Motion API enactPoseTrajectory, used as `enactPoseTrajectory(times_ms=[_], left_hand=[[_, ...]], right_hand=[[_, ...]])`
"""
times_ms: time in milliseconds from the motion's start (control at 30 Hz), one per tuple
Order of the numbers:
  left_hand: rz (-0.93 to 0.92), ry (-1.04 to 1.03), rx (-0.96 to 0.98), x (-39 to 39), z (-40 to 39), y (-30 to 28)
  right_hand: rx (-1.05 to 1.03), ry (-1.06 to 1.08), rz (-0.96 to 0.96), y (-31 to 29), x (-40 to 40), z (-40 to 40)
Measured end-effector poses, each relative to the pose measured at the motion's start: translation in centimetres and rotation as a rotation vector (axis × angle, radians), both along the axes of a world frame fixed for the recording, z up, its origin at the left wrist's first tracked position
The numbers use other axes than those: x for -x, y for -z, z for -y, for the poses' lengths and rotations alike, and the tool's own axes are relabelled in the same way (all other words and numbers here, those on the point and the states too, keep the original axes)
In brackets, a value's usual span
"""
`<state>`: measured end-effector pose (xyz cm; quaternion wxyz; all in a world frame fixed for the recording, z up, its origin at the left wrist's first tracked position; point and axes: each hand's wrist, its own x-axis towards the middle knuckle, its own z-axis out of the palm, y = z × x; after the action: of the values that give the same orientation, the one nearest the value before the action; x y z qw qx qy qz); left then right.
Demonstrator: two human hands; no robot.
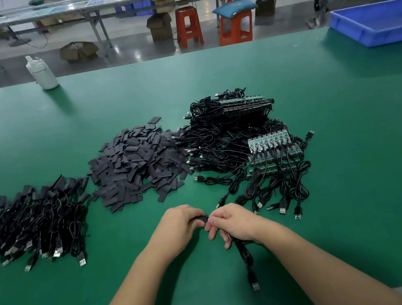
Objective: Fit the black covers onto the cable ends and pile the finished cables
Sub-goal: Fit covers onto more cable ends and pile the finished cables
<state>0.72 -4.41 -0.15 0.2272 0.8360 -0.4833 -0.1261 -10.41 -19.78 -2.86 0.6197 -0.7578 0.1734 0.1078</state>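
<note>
Grip: left hand [180, 225] and right hand [233, 223] meet over the near table, fingers of both curled round one black cover [202, 220] at a cable end; the join itself is hidden between the fingers.
Held cable: black USB cable [245, 256] hangs from under the right hand, its plug [255, 286] lying on the mat.
Covers: loose heap of black covers [137, 163] mid-table, just beyond the hands.
Finished pile: covered cables [31, 223] heaped at the left, well apart from the hands.
Unfinished stock: tangle of cables with bare green circuit boards [269, 146] at the right, touching the cover heap.
Surface: green mat table [358, 179]; white plastic bottle [41, 72] at its far left edge.
Container: blue plastic tray [380, 23] at the far right; contents not visible.
Room: workshop floor beyond, orange stools [188, 26], cardboard boxes [79, 51], a long bench [116, 0] behind.
</note>
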Motion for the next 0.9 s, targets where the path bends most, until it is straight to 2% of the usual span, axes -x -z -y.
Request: enactPoseTrajectory(times_ms=[233,567,667,733,833,900], left_hand=[[0.024,0.018,-0.097,0.2,0.1,0.2],[0.263,0.125,-0.311,1.0,0.0,1.0],[0.292,0.152,-0.238,1.3,-0.1,1.8],[0.161,0.04,-0.024,1.8,-0.1,1.6],[-0.252,-0.39,0.337,3.0,0.3,1.1],[-0.465,-0.514,0.343,3.7,0.8,0.9]], right_hand=[[0.019,-0.009,-0.016,0.1,0.0,0.0],[0.046,-0.012,-0.01,-0.3,0.2,-0.1],[0.043,-0.007,-0.002,-0.2,0.1,-0.2],[0.002,0.017,0.025,-0.2,0.1,-0.3],[-0.09,0.106,0.071,-0.2,0.1,-0.5],[-0.141,0.156,0.093,-0.2,0.1,-0.6]])
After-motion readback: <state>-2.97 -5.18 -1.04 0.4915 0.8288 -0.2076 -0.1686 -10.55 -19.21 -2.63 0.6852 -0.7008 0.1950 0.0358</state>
